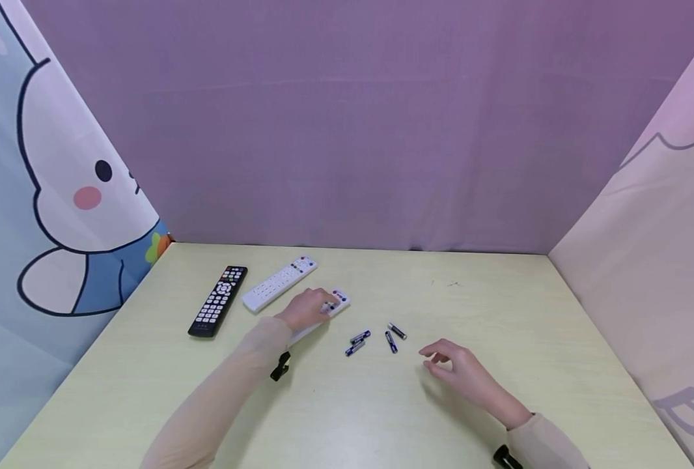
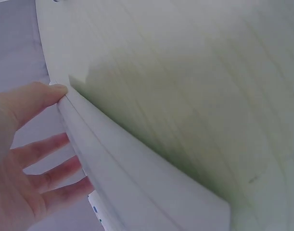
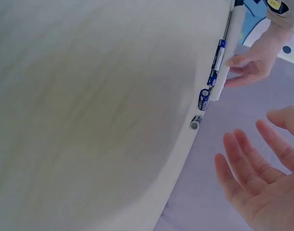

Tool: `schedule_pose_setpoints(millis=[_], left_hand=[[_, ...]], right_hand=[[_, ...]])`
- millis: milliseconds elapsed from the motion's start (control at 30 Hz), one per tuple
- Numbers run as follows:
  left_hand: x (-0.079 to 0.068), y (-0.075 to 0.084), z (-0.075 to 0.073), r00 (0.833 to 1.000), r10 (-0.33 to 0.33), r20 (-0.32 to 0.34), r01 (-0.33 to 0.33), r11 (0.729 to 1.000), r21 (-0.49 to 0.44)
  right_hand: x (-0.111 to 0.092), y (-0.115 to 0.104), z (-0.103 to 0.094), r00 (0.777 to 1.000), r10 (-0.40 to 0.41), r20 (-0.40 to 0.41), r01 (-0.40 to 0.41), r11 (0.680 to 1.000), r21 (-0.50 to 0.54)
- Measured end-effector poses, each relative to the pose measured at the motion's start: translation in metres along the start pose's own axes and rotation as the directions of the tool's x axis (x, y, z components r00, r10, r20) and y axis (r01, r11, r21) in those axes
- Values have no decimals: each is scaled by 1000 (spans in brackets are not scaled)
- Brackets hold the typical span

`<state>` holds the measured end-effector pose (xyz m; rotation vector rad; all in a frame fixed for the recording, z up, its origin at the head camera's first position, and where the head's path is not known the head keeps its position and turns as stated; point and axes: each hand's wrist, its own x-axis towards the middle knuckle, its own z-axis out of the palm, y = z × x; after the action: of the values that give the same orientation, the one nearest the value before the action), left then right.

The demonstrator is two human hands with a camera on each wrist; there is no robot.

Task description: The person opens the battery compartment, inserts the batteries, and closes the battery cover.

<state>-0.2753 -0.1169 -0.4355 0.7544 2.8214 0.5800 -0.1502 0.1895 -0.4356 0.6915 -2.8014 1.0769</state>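
Okay, your left hand [image 1: 305,310] is at frame centre-left, gripping the near remote [image 1: 341,301], a white one, by its long sides; the left wrist view has your thumb on one edge and your fingers along the other. That remote sits at a slant, top end toward upper right, buttons up. Can't tell if it touches the table [image 1: 347,410].

Your right hand [image 1: 464,374] hovers lower right of centre, fingers apart and loosely bent, nothing in it. Just left of it, around centre frame, four batteries [image 1: 355,348] lie on the table: two side by side on the left, two close together at differing angles on the right.

Far remote [image 1: 279,284], also white, lies upper left of your left hand, roughly parallel to the near one. Black remote [image 1: 218,303] is further left, buttons up. Purple curtain [image 1: 347,130] fills the top of the frame.
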Motion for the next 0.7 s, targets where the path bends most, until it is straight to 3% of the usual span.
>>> schedule_pose_setpoints(millis=[167,333,533,700], left_hand=[[0,-2,4,1000,-18,-16,18,1000,17],[0,-3,5,999,-40,-20,39,999,-38],[-3,0,-5,995,-95,29,98,989,-110],[-10,2,-20,991,-129,30,132,981,-142]], right_hand=[[0,1,0,1000,4,4,-4,1000,10],[0,2,1,1000,10,9,-10,1000,13],[0,3,0,1000,11,27,-12,1000,21],[0,3,0,999,11,35,-12,1000,24]])
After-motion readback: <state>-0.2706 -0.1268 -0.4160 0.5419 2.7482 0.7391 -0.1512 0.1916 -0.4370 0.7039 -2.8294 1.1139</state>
